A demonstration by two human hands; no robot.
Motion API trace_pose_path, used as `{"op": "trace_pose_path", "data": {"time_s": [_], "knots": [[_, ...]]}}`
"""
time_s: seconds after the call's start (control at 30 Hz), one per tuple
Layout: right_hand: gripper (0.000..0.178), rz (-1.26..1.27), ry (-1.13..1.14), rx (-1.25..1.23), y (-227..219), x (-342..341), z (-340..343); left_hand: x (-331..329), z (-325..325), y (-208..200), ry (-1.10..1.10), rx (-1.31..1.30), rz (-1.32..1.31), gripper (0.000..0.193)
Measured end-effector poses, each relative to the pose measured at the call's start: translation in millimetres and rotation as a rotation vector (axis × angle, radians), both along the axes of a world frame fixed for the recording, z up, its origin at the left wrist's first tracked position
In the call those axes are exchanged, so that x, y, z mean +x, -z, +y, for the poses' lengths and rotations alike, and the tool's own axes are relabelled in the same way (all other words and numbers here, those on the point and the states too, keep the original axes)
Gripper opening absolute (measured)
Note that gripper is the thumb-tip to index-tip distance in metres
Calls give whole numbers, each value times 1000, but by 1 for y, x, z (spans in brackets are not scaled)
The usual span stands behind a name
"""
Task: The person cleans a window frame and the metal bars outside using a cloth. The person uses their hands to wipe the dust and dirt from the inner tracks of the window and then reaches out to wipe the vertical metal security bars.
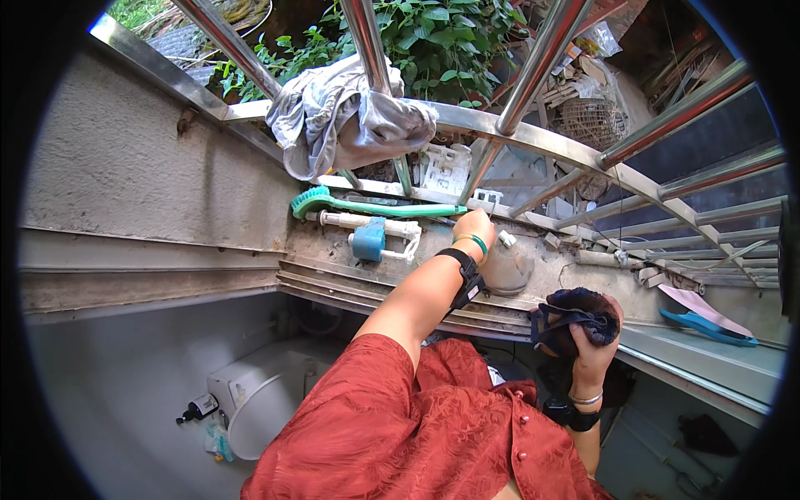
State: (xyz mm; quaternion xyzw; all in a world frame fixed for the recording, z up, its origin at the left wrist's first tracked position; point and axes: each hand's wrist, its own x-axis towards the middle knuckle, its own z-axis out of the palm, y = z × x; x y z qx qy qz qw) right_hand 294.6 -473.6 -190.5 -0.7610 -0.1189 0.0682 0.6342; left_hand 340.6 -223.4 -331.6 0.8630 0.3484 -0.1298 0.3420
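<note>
On the ledge lies a green long-handled scrub brush (392,207) with teal bristles at its left end. My left hand (475,228) is closed at the right tip of its handle, the fingertips mostly hidden. My right hand (597,337) grips a dark navy cloth item (575,318) with a loose strap, bunched up above the sill; its exact kind is unclear. Just below the brush sits a white bar-shaped fitting with a blue block (368,239). Beside my left wrist stands a dull rounded vessel (508,268), partly covered by the arm.
Metal window bars (533,71) rise beyond the ledge, with a grey cloth (342,117) draped over the rail. At the right lie a blue-and-pink scoop-like object (708,323) and some rubble. Below left is a white basin (254,408). Sliding-window tracks (333,287) edge the sill.
</note>
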Motion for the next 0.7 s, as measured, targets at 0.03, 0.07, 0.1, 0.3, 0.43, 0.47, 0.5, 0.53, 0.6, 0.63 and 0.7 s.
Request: {"op": "trace_pose_path", "data": {"time_s": [0.03, 0.07, 0.1, 0.3, 0.43, 0.47, 0.5, 0.53, 0.6, 0.63, 0.7], "knots": [[64, -5, -1, 1, 1, 1, -1, 3, 1, 5, -19, 16, 11, 23], [64, 0, 7, 3, 4, 1, -3, 4, 1, 10, -35, 21, -12, 23], [65, 5, 17, 6, 6, 1, -5, 4, 2, 14, -28, 10, -4, 23], [66, 15, 35, 26, 7, 8, -8, 21, 0, 1, -106, 19, -179, 24], [66, 35, 19, 50, 9, 13, -6, 49, 1, -15, -334, -54, -589, 22], [66, 34, 9, 61, 9, 14, -5, 59, 7, -9, -360, -160, -635, 22], [66, 33, -1, 65, 9, 15, -4, 68, 10, -3, -352, -240, -619, 24], [66, 27, 2, 53, 9, 16, -5, 76, 11, -1, -339, -323, -599, 26], [66, 26, 4, 38, 10, 18, -6, 78, 6, -21, -227, -29, -348, 39], [65, 20, 16, 22, 10, 18, -7, 74, 3, -26, -194, -35, -352, 41], [65, 19, 24, -2, 12, 21, -7, 60, -5, -36, -177, -49, -445, 39]]}}
